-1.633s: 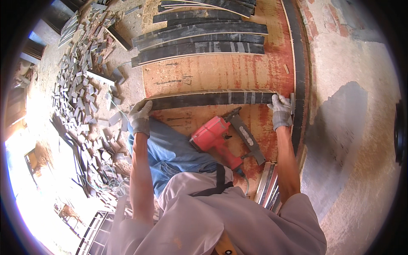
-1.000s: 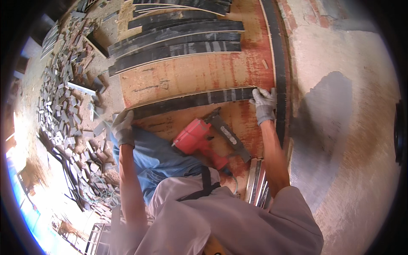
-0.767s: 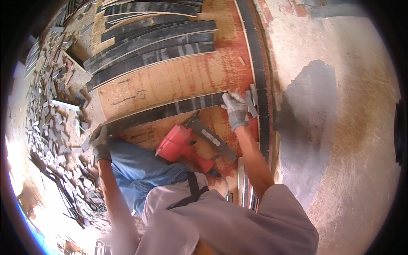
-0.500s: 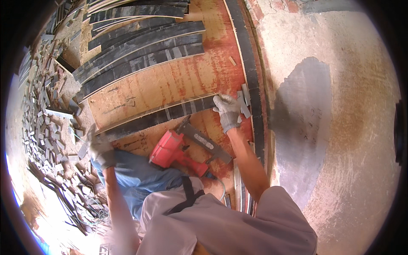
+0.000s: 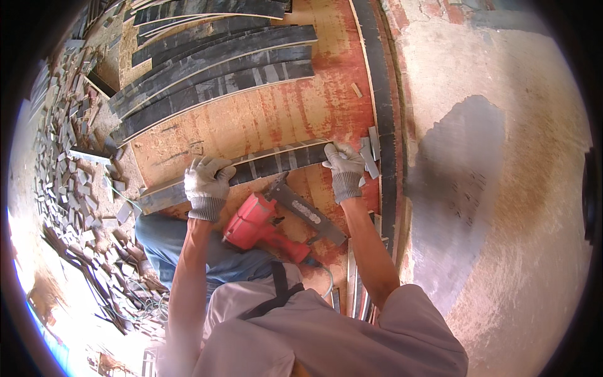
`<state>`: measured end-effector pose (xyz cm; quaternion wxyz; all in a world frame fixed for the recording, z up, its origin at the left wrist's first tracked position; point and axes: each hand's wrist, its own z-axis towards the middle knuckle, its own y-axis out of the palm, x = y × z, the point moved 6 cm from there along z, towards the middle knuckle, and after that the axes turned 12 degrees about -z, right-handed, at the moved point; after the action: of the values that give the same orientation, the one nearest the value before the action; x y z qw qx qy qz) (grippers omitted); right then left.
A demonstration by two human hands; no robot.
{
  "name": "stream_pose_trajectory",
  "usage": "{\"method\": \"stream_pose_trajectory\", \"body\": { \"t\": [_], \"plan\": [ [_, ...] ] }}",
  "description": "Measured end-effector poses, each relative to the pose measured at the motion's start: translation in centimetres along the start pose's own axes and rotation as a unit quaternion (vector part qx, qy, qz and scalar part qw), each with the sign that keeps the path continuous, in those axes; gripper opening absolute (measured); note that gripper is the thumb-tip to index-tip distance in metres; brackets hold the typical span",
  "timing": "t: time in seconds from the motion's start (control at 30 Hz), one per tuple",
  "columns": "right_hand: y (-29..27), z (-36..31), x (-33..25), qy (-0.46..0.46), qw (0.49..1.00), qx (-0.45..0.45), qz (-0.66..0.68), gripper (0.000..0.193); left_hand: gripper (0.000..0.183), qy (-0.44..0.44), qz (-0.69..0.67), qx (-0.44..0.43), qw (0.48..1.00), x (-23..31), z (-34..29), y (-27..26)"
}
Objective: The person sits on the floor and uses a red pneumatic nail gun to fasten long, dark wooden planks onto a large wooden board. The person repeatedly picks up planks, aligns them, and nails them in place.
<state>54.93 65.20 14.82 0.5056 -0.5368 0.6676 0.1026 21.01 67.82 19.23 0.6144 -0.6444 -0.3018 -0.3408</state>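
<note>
A long, dark-faced wooden strip [image 5: 276,162] lies across the red-stained board in front of me. My left hand [image 5: 208,186], in a light knitted glove, is closed over the strip left of its middle, thumb toward the right. At the strip's right end my right hand [image 5: 344,164], gloved too, grips it with fingers curled over the edge. Just below the strip, between my forearms, rests a red nail gun [image 5: 254,225] with a dark magazine; neither hand touches it. Small grey offcuts [image 5: 370,152] lie right beside my right hand.
More dark strips [image 5: 220,78] are stacked at the far side of the stained board [image 5: 251,129]. Many small offcuts [image 5: 69,201] litter the floor on the left. A dark edge strip [image 5: 384,113] borders the board, with concrete floor [image 5: 527,207] beyond. A thin hose leads from the nail gun.
My left hand has moved right from the strip's left end and now grips it nearer the middle. My right hand stays at the right end. The whole view has shifted slightly.
</note>
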Motion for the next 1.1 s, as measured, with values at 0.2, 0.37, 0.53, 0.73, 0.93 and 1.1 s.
{"method": "stream_pose_trajectory", "body": {
  "t": [0.2, 0.37, 0.53, 0.73, 0.93, 1.1],
  "plan": [
    [0.0, 0.2, 0.2, 0.003, 1.0, -0.017, -0.012, 0.018, 0.007, -0.016, -0.006, 0.009, 1.0, -0.1, 0.3, 0.4],
    [-0.6, 0.5, 0.2, 0.002, 0.999, -0.043, -0.013, 0.02, 0.007, -0.012, 0.014, -0.001, 1.0, -0.3, 0.2, 0.7],
    [-0.9, 0.5, 0.1, 0.024, 0.997, -0.065, -0.02, 0.024, 0.007, -0.019, 0.02, -0.008, 1.0, -0.4, 0.3, 0.9],
    [-1.3, -11.8, -4.2, -0.29, 0.866, -0.071, -0.4, 0.05, 0.008, -0.014, 0.032, -0.002, 0.999, -0.2, 0.2, 0.2],
    [4.1, -21.5, 4.8, -0.222, 0.754, -0.247, -0.566, 0.106, 0.007, -0.007, 0.034, -0.003, 0.999, -0.9, 0.2, 0.8],
    [5.9, -20.4, 8.5, -0.128, 0.823, -0.245, -0.496, 0.105, 0.008, -0.02, 0.017, -0.004, 1.0, -0.8, -0.1, 0.8]
  ]
}}
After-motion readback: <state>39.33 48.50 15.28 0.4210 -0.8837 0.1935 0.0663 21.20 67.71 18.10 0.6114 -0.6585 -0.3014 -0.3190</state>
